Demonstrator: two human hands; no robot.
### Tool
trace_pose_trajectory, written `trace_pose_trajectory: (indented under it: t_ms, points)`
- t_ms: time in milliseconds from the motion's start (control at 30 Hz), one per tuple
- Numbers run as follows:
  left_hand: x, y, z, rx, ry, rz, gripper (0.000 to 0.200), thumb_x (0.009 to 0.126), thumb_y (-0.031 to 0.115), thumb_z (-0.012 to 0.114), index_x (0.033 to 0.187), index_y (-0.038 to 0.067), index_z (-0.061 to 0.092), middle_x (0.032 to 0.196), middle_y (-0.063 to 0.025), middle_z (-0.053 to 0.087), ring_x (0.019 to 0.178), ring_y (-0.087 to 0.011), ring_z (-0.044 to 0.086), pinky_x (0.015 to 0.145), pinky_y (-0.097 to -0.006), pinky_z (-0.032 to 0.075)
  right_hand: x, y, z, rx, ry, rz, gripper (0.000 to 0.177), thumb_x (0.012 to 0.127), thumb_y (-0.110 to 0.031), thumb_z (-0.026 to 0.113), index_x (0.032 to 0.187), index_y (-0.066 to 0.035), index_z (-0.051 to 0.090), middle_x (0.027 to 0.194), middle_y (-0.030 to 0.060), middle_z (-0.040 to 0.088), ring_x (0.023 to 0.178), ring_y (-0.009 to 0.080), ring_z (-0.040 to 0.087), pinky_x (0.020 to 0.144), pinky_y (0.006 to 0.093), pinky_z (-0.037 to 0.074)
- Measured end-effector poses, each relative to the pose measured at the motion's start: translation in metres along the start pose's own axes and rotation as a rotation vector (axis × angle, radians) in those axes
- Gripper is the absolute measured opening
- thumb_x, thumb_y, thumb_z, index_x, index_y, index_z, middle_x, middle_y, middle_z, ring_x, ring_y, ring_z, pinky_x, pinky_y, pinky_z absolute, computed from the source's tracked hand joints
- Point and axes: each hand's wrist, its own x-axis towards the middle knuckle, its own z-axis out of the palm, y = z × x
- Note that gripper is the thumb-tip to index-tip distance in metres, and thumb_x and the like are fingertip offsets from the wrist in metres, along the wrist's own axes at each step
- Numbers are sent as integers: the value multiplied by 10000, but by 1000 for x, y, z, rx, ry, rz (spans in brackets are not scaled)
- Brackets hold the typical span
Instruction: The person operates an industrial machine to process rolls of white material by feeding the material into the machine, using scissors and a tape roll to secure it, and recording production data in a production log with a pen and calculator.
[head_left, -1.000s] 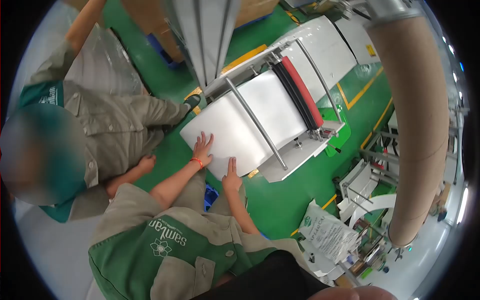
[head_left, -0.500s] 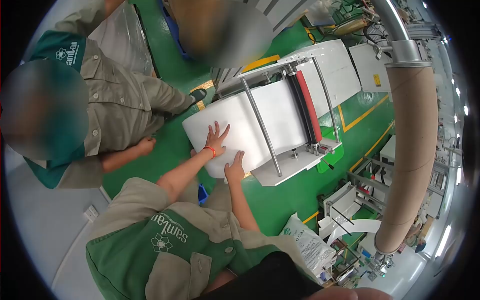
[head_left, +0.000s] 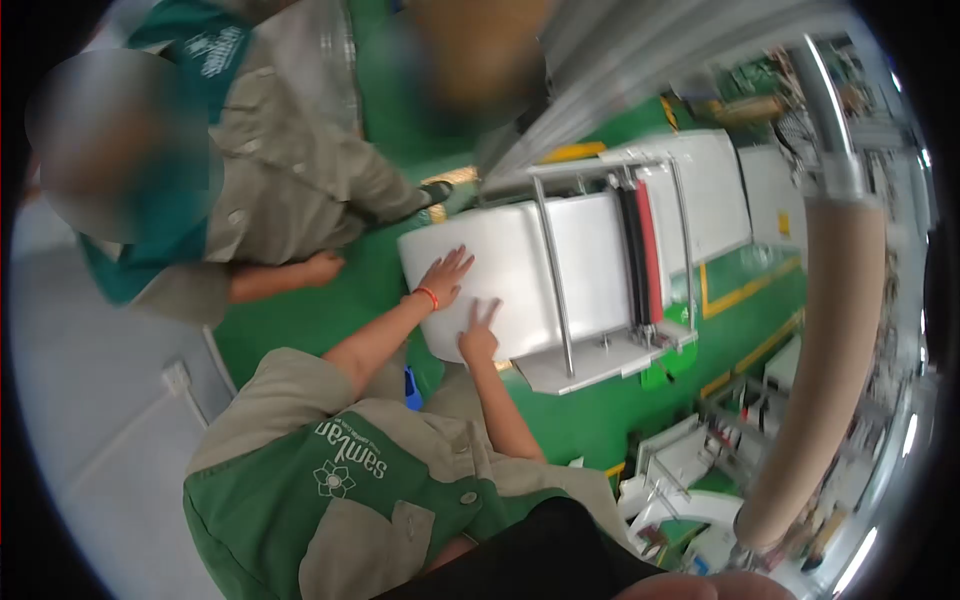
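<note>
White sheet material (head_left: 590,260) curves over the near end of a metal-framed roller stand. My left hand (head_left: 445,277), with an orange band at its wrist, lies palm down on the white surface with its fingers apart. Just to its right, my right hand (head_left: 480,335) rests on the same surface near the lower edge, two fingers spread in a V. Neither hand grips anything visible. Beyond the hands, a metal bar (head_left: 555,285) crosses the sheet, and a black roller (head_left: 632,255) and a red roller (head_left: 650,250) sit at the far end.
A co-worker (head_left: 270,160) stands at the left, one hand (head_left: 322,268) held low. A large tan tube (head_left: 835,350) hangs at the right on a metal pipe. A blurred grey and brown shape (head_left: 480,50) is at the top. Metal frames (head_left: 730,430) stand lower right.
The view has shifted, so the stand and co-worker appear farther right. My left fingers are closer together. My right hand's two raised fingers have spread into a V; both hands remain on the white surface.
</note>
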Motion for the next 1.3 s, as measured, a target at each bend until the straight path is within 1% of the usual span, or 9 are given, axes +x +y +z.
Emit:
trace_pose_trajectory:
  t_ms: [133, 300, 433, 700, 733, 800, 1000, 1133, 1300]
  points:
    - [-90, -76, 28, -19, -153, -216, 696, 831, 145, 492, 1460, 148, 193, 1506, -160, 198, 1366, -331, 253, 1066, -500, 276, 14, 20, -12, -69, 184, -1, 1042, 635, -124, 671, 1486, -272, 88, 1512, 242, -87, 1185, 304, 522, 559, 337, 517]
    - [-248, -160, 14, -224, -527, -876, 629, 624, 56, 561, 1252, 81, 542, 1322, -150, 499, 1214, -305, 487, 987, -407, 422, 48, 43, -61, -185, -36, 179, 1086, 627, -159, 687, 1486, -228, 25, 1499, 282, 2, 989, 301, 632, 665, 351, 551]
    - [-379, -171, 3, -355, -2, -1282, 623, 714, 143, 521, 1336, 155, 475, 1362, -134, 464, 1259, -291, 444, 1024, -371, 393, 54, 33, -45, -137, -89, -190, 637, 720, -335, 662, 1290, -103, 500, 1151, 213, 584, 957, 313, 637, 819, 390, 516]
    - [-408, -117, 85, -249, 181, -1162, 387, 767, 175, 494, 1113, 76, 635, 1171, -152, 606, 1113, -309, 563, 937, -383, 451, -19, -2, -55, 441, -624, -597, 503, 828, -322, 680, 1232, -40, 574, 1091, 100, 656, 925, 164, 615, 817, 299, 481]
    - [-386, -143, 111, -55, -434, -946, 388, 775, 187, 491, 1120, 83, 634, 1172, -161, 602, 1109, -315, 564, 937, -384, 450, -23, 14, -81, 618, -719, -527, 481, 838, -300, 675, 1224, -30, 578, 1110, 94, 646, 920, 149, 604, 766, 284, 487]
    - [-354, -72, 122, -477, 34, -1076, 497, 747, 193, 542, 1238, 121, 575, 1297, -133, 532, 1159, -266, 544, 945, -372, 456, -70, 37, -167, 777, -753, -535, 368, 882, -213, 612, 1194, -19, 596, 1244, 100, 571, 975, 139, 572, 724, 262, 493]
    - [-235, 84, 145, -427, 32, -586, 447, 802, 245, 566, 1236, 136, 560, 1150, -116, 621, 1053, -249, 587, 904, -356, 468, -148, 218, -262, 857, -532, -593, 435, 782, 0, 634, 1207, 42, 554, 1289, 128, 526, 1092, 220, 552, 899, 333, 484]
    - [-224, 157, 173, -522, 137, -403, 420, 818, 268, 550, 1210, 120, 573, 1111, -110, 636, 1011, -263, 604, 893, -356, 469, -195, 356, -324, 1631, 317, -566, 424, 903, -101, 492, 1316, -11, 454, 1290, 167, 518, 1106, 257, 548, 954, 379, 448]
    - [-268, 203, 197, -416, -31, -422, 354, 820, 253, 551, 1129, 100, 629, 1069, -128, 650, 992, -268, 612, 874, -366, 475, -190, 505, -359, 2538, 245, -1359, 418, 962, -299, 414, 1264, -27, 513, 1201, 163, 575, 969, 258, 596, 838, 392, 492]
